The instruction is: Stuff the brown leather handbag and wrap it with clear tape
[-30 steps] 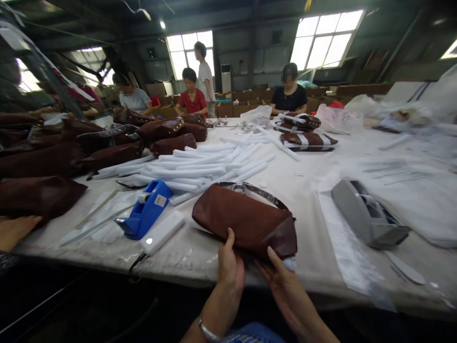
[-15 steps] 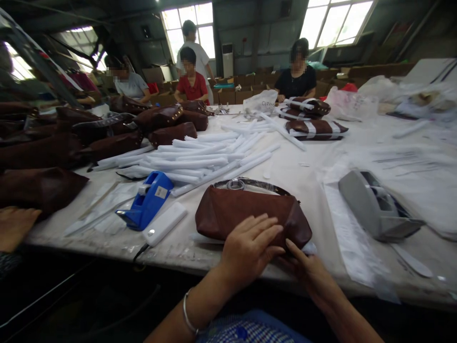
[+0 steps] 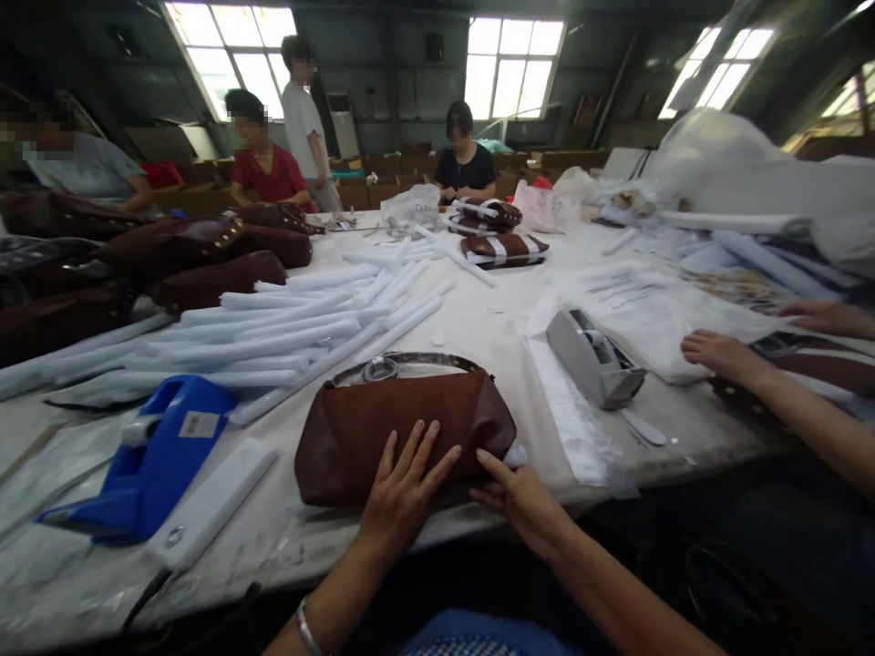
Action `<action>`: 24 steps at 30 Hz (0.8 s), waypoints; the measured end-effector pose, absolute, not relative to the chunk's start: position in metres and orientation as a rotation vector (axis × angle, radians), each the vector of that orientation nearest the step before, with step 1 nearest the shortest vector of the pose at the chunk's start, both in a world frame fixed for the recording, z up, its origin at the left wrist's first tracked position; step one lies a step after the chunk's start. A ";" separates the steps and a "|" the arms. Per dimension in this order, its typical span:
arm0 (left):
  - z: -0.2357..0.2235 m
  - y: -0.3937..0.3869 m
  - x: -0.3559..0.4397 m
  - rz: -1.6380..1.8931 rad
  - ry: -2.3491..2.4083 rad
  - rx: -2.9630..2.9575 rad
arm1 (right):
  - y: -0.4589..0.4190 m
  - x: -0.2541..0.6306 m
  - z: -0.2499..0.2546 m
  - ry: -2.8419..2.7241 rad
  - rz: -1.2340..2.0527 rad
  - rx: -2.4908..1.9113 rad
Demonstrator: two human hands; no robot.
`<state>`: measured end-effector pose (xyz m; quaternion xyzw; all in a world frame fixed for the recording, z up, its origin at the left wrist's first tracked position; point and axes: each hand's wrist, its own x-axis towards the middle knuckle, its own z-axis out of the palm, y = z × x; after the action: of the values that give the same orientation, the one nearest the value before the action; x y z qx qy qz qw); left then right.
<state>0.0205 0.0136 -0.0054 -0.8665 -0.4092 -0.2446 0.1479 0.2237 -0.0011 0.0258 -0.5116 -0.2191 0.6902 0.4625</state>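
Observation:
A brown leather handbag point(image 3: 396, 401) lies on the table in front of me, its strap and a ring wrapped in clear film along the far side. My left hand point(image 3: 403, 497) rests flat on its near face, fingers spread. At the bag's lower right corner, my right hand point(image 3: 523, 501) pinches the near edge, one digit on top and the others lower, partly hidden. A bit of white wrapping point(image 3: 516, 454) sticks out beside that corner. Left of the bag are a blue tape dispenser point(image 3: 160, 451) and a white power strip point(image 3: 213, 503).
White paper-like rolls point(image 3: 273, 328) are heaped beyond the bag, with more brown bags point(image 3: 219, 281) at left. A grey tape dispenser point(image 3: 593, 357) stands at right. A co-worker's hands point(image 3: 731, 355) handle another bag there. Several people work across the table point(image 3: 478, 314).
The view has swung right, bringing a co-worker's hands and another bag into sight. My left hand has shifted left over the bag and spread its fingers. My right hand stays at the corner.

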 end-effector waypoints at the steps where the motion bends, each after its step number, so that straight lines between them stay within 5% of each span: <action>1: -0.006 0.014 0.021 -0.748 -1.175 -2.459 | -0.001 0.222 0.028 -0.540 1.685 -1.261; 9: -0.010 0.016 0.023 -0.886 -1.196 -2.380 | 0.004 0.274 0.040 -1.351 1.732 -1.434; 14: -0.013 0.017 0.023 -0.881 -1.184 -2.381 | 0.040 0.360 0.038 -1.970 0.256 -1.770; 16: -0.012 0.017 0.023 -0.859 -1.189 -2.386 | 0.059 0.383 0.028 -2.050 -0.082 -1.776; 24: -0.011 0.015 0.024 -0.840 -1.204 -2.409 | 0.100 0.405 0.000 -2.226 -0.149 -1.742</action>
<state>0.0237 0.0154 -0.0110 -0.8430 -0.4212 -0.2940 0.1595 0.4054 0.0998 0.0002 -0.6080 -0.7769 -0.0521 0.1551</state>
